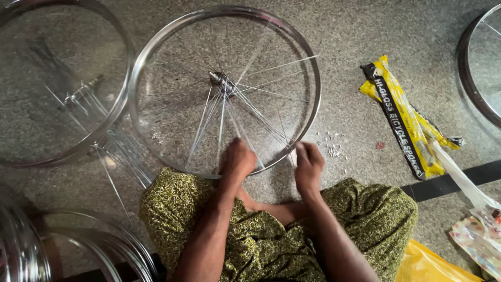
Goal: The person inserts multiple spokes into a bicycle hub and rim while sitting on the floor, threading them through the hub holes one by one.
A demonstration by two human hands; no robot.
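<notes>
So the person sits on a speckled stone floor (355, 36) with a shiny bicycle rim (136, 68) lying flat right in front of the knees, hub (220, 80) roughly in the middle of it. Thin spokes (204, 121) fan out from the hub toward the 6 o'clock edge of the rim, some of them loose and sticking out past the rim at 3 o'clock.

Left hand (237, 158) is on the rim's near edge at about 6 o'clock, fingers curled down over the spoke ends; it's blurry, so I can't tell exactly what it pinches. Right hand (309, 161) sits at roughly 5 o'clock on the rim, loosely curled into a half fist against the metal, and again too blurred to see what's inside it.

Just past the right hand, at 4 o'clock off the rim, there's a little scatter of small silver nipples (334, 145) on the floor. Further right lies a yellow and black spoke packet (402, 117). A second rim (112, 120) overlaps the first one at 9 o'clock, with a loose bundle of spokes (125, 151) beside it.
</notes>
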